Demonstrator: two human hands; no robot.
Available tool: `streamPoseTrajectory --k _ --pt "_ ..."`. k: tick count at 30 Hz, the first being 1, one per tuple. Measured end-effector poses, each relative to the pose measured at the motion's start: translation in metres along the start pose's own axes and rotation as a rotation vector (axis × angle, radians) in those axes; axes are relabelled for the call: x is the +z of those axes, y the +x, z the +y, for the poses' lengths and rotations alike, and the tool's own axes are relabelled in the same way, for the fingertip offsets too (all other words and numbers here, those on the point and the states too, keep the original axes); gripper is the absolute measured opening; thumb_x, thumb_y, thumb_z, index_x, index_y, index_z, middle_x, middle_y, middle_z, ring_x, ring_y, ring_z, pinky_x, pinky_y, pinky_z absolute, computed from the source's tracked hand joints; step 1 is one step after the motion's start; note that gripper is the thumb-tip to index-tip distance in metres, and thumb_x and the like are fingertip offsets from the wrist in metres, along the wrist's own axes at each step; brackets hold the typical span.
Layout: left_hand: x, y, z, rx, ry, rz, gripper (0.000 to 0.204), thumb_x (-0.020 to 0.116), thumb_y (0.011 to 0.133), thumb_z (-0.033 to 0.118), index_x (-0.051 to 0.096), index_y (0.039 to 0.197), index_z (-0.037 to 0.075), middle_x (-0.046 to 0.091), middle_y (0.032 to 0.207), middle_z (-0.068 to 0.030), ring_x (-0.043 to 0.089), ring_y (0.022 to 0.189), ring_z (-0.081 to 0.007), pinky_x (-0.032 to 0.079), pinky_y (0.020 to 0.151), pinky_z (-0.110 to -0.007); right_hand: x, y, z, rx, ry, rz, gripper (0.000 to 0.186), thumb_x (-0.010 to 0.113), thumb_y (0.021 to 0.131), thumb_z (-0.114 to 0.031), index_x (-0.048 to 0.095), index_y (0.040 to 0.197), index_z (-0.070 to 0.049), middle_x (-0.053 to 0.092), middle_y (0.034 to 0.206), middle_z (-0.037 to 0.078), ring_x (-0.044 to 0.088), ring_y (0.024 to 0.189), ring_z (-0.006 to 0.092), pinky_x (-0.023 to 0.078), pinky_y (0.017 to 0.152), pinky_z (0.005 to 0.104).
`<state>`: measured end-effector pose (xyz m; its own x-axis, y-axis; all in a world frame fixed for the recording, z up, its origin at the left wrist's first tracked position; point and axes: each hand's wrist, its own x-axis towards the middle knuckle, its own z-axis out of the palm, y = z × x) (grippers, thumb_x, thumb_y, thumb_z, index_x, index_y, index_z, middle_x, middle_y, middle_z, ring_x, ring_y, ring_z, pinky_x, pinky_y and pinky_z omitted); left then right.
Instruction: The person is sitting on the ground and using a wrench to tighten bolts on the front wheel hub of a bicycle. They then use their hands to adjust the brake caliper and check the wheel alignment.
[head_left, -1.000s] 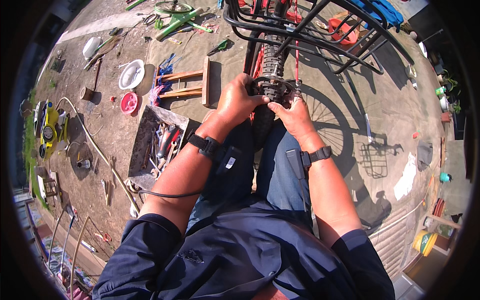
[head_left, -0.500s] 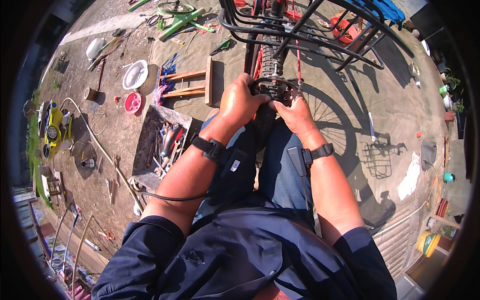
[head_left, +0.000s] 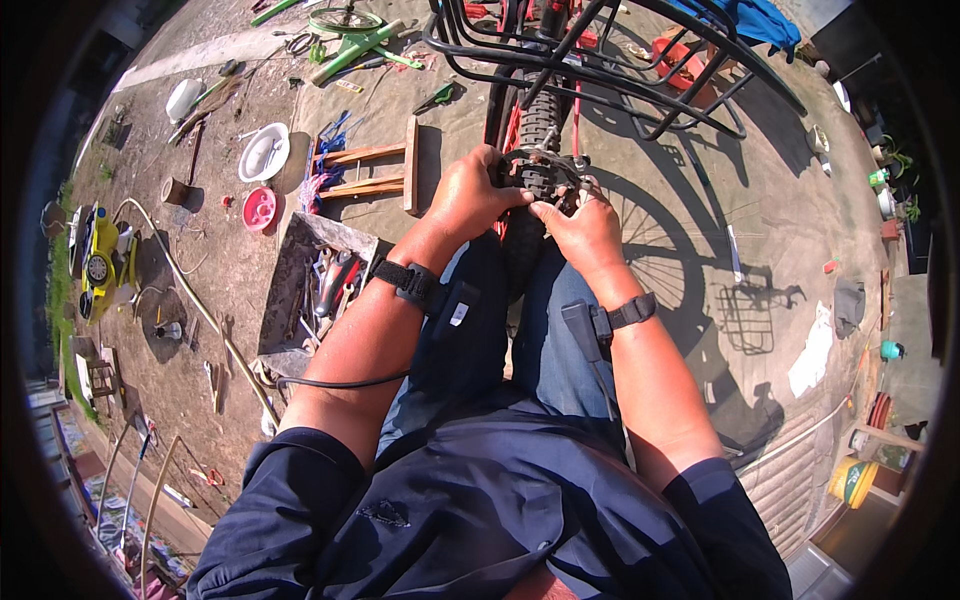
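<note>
A bicycle wheel with a knobby black tyre (head_left: 539,125) stands between my knees, under a black metal carrier frame (head_left: 600,72). Dark brake arms (head_left: 540,160) straddle the tyre. My left hand (head_left: 470,200) is closed round the left brake arm, its thumb pointing in across the tyre. On the opposite side, my right hand (head_left: 586,230) pinches the right brake arm with thumb and fingers. The two thumb tips nearly meet over the tread. Both hands hide the lower brake parts, and the fingertips are partly out of sight behind them.
Left of my knees sits a metal toolbox (head_left: 279,290) with spanners and red-handled tools. Beyond it lie a wooden stool (head_left: 411,165), a pink bowl (head_left: 259,208) and a white basin (head_left: 265,151). The bicycle's shadow (head_left: 690,240) falls to the right, near a white cloth (head_left: 811,352).
My view has shifted slightly, so the scene sits a little further left. Both hands keep their hold on the brake arms, with only small finger movement.
</note>
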<state>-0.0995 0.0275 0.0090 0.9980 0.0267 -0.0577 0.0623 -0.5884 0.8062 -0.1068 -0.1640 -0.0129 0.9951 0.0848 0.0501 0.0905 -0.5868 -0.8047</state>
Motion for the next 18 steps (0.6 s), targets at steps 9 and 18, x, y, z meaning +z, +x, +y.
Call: streamPoseTrajectory --k 9,18 --pt "0.000 0.001 -0.002 0.010 -0.068 -0.012 0.044 0.089 0.070 0.021 0.064 0.097 -0.003 0.068 0.082 -0.0099 0.064 0.076 -0.0156 0.052 0.071 -0.033 0.005 -0.008 -0.013 0.076 -0.221 0.087 0.049 0.083 0.077 -0.036 0.062 0.105 -0.002 0.072 0.091 0.020 0.071 0.087 0.0379 0.056 0.076 0.0465" --pt "0.002 -0.004 0.008 -0.035 0.010 0.037 0.041 0.090 0.069 0.022 0.062 0.089 -0.001 0.068 0.078 -0.0098 0.064 0.073 -0.0166 0.051 0.068 -0.033 0.010 -0.011 -0.016 0.082 -0.186 0.120 0.046 0.082 0.078 -0.032 0.061 0.105 0.000 0.072 0.090 0.020 0.071 0.086 0.0390 0.057 0.076 0.0471"
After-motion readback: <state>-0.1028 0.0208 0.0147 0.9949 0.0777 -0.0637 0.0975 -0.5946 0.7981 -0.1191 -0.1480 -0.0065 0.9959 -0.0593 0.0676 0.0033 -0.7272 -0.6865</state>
